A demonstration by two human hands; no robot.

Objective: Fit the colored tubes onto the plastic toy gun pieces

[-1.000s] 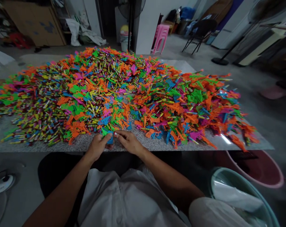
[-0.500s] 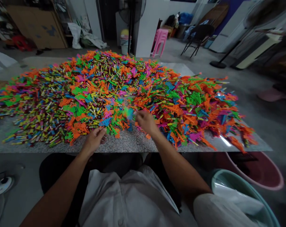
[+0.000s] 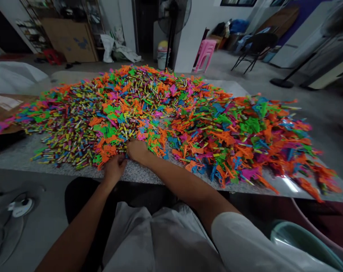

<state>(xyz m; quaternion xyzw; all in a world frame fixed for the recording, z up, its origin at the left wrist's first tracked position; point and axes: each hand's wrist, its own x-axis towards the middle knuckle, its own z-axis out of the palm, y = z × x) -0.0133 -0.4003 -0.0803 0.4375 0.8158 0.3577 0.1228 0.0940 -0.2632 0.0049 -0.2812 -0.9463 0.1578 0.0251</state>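
Note:
A huge heap of small bright plastic pieces (image 3: 165, 109) in orange, green, pink, blue and yellow covers a speckled granite table (image 3: 148, 173). My left hand (image 3: 114, 167) rests at the heap's near edge with its fingers curled among orange pieces. My right hand (image 3: 137, 150) lies just beside it, knuckles up, its fingers buried in the pieces. What either hand holds is hidden.
A teal basin (image 3: 301, 241) and a pink basin (image 3: 330, 223) stand on the floor at my right. A floor fan (image 3: 15, 211) lies at the left. Behind the table are a standing fan (image 3: 173, 22), a pink stool (image 3: 204, 53) and a black chair (image 3: 252, 45).
My right hand, which tossed a small piece over the heap, has come back left beside my left hand. The view has shifted to the left.

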